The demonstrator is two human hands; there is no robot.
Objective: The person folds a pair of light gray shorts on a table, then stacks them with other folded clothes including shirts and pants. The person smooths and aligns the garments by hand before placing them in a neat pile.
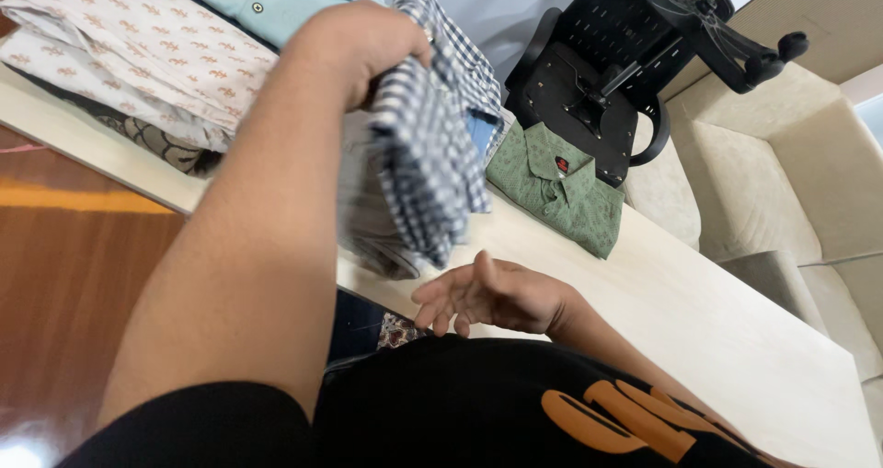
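Left hand (pixel 363 45) grips a folded checked shirt (pixel 428 146) (blue-white) above the worktop (pixel 699 321); right hand (pixel 492 295) spread, empty, at its near edge.

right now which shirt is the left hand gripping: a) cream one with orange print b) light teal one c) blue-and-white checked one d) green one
c: the left hand is closed on the checked shirt, lifted off the table; the green shirt lies flat there untouched.

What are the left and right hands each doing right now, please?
Left hand: closed, gripping the blue-and-white checked shirt, lifted above the table.
Right hand: open, holding nothing, fingers spread at the table's edge.
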